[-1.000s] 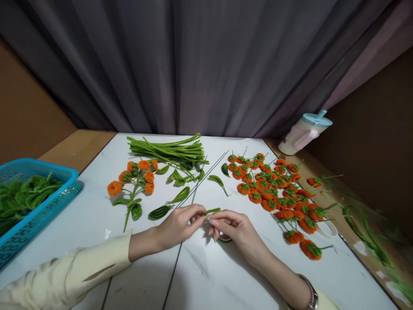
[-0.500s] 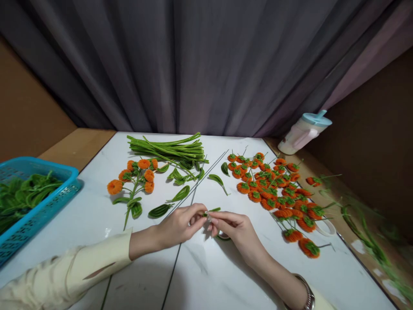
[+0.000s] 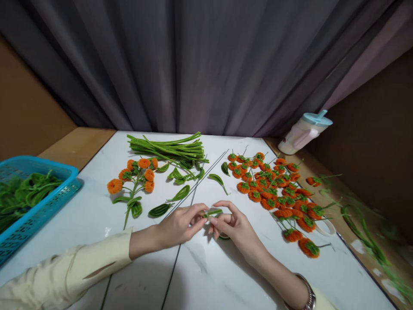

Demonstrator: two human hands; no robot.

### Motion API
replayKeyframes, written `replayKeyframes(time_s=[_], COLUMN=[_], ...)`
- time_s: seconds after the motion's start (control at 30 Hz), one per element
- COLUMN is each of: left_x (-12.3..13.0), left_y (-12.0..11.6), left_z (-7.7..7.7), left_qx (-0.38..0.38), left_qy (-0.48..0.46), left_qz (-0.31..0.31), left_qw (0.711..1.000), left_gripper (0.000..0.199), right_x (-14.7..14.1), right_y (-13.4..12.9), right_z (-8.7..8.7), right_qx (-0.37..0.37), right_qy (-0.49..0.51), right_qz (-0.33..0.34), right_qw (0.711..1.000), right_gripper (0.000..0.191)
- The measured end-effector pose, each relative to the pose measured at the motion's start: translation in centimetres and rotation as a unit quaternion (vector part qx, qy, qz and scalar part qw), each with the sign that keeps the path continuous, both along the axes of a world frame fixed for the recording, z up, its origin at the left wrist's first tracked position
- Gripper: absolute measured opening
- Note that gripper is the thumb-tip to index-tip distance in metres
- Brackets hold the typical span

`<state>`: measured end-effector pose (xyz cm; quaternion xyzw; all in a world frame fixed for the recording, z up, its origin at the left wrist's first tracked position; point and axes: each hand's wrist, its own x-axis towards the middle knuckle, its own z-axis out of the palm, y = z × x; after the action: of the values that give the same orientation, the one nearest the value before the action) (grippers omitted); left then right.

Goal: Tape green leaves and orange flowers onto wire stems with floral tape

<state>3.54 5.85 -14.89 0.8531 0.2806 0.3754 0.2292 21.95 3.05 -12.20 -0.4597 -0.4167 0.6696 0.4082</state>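
My left hand point(image 3: 187, 221) pinches a small green fuzzy piece point(image 3: 213, 212) between thumb and fingertips. It looks like a short leaf or stem. My right hand point(image 3: 234, 226) is close against it, index finger raised and apart from the thumb. The thumb tip is near the held end, and the other fingers curl below. Partly hidden under the right hand lies a dark green ring-shaped item point(image 3: 224, 236). Loose green leaves point(image 3: 159, 210) lie beyond my left hand, and a curved leaf point(image 3: 218, 181) lies beyond both hands.
A blue basket point(image 3: 69, 189) of green leaves stands left. Behind lie a bundle of green stems point(image 3: 167, 148) and an assembled orange flower spray point(image 3: 134, 185). Many loose orange flower heads point(image 3: 271, 185) spread right, beside a white ring point(image 3: 326, 228). A lidded cup point(image 3: 301, 133) stands back right.
My right index finger has lifted away from the thumb and the green piece, which now shows more. My left hand keeps its pinch in nearly the same place.
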Motion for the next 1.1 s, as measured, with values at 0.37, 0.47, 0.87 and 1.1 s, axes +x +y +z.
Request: replayKeyframes(time_s=[0.37, 0.47, 0.87, 1.1], left_x=[-0.03, 0.02, 0.03, -0.07], left_y=[0.03, 0.09, 0.40, 0.56], left_z=[0.13, 0.22, 0.41, 0.76], left_qx=[0.055, 0.057, 0.056, 0.006], left_qy=[0.011, 0.008, -0.003, 0.018], left_qz=[-0.003, -0.007, -0.029, -0.068], left_qw=[0.998, 0.998, 0.998, 0.997], left_gripper=[0.011, 0.012, 0.019, 0.021], right_x=[-0.03, 0.01, 0.21, 0.29], right_y=[0.18, 0.24, 0.16, 0.09], right_z=[0.18, 0.19, 0.17, 0.54], right_qx=[0.018, 0.017, 0.024, 0.029], right_qy=[-0.028, -0.025, -0.014, -0.029], right_qz=[0.023, 0.023, 0.025, 0.037], right_qw=[0.999, 0.999, 0.999, 0.998], right_gripper=[0.028, 0.028, 0.028, 0.029])
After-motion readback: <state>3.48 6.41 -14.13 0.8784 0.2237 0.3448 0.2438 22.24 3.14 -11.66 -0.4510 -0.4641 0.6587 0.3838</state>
